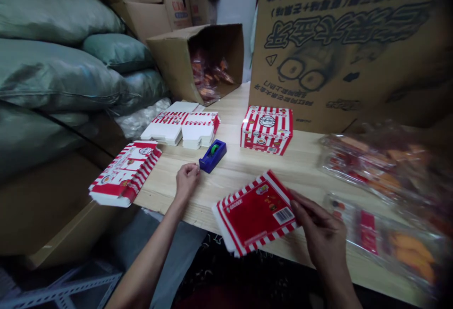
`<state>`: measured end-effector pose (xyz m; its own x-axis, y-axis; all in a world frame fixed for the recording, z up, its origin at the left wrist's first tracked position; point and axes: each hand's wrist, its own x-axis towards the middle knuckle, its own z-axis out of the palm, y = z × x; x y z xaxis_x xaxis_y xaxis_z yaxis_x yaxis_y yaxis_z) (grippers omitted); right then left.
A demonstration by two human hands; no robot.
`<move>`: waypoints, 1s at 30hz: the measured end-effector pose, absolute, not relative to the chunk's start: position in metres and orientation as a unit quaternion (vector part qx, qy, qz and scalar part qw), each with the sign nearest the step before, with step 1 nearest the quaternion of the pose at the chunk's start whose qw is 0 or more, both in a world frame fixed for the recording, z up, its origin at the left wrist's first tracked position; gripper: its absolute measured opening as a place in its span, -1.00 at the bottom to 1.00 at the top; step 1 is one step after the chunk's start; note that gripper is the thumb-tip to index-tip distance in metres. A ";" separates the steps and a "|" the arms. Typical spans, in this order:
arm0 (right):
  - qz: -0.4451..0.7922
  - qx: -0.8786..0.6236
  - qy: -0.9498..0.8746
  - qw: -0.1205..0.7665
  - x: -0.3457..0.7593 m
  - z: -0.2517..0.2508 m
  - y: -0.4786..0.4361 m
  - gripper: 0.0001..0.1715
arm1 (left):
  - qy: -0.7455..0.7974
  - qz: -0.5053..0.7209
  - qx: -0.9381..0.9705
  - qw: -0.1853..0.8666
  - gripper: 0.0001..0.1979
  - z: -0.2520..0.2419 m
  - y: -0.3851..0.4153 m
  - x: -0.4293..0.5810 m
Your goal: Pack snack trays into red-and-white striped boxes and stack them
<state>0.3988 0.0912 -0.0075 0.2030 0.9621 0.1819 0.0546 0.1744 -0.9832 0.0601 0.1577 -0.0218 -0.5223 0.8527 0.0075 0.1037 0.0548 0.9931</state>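
My right hand grips a flat striped carton at the pine table's front edge; my left hand curls empty beside the tape dispenser; orange packets lie in the tipped cardboard box

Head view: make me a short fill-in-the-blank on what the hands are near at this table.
The left hand rests closest to the blue ____.
The right hand holds a flat carton with red and white ____ along its edges.
A closed carton stands on the pale wooden ____.
Missing words: tape dispenser; stripes; table.
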 end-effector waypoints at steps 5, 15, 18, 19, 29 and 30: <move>0.102 -0.422 -0.670 0.602 0.386 0.044 0.080 -0.58 | 0.506 0.621 0.474 0.365 -0.84 0.076 0.092 0.152; -0.017 -0.331 -0.749 0.574 0.375 0.029 0.079 -0.30 | 0.422 0.607 0.419 0.528 -0.10 0.086 0.082 0.228; -0.019 -0.336 -0.749 0.570 0.376 0.023 0.081 -0.22 | 0.432 0.598 0.405 0.539 -0.09 0.084 0.083 0.225; -0.021 -0.342 -0.747 0.570 0.376 0.024 0.082 -0.22 | 0.430 0.598 0.403 0.543 -0.10 0.085 0.082 0.225; 0.007 -0.341 -0.754 0.562 0.377 0.039 0.093 -0.22 | 0.420 0.591 0.382 0.573 -0.10 0.075 0.095 0.227; 0.012 -0.342 -0.758 0.554 0.378 0.039 0.092 -0.23 | 0.425 0.586 0.382 0.574 -0.10 0.074 0.095 0.226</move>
<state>0.3782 0.0925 0.0389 -0.1506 0.5331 0.8326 0.5057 0.7652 -0.3985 0.2265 0.0950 0.0736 -0.0482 0.9980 -0.0411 -0.3480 0.0218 0.9372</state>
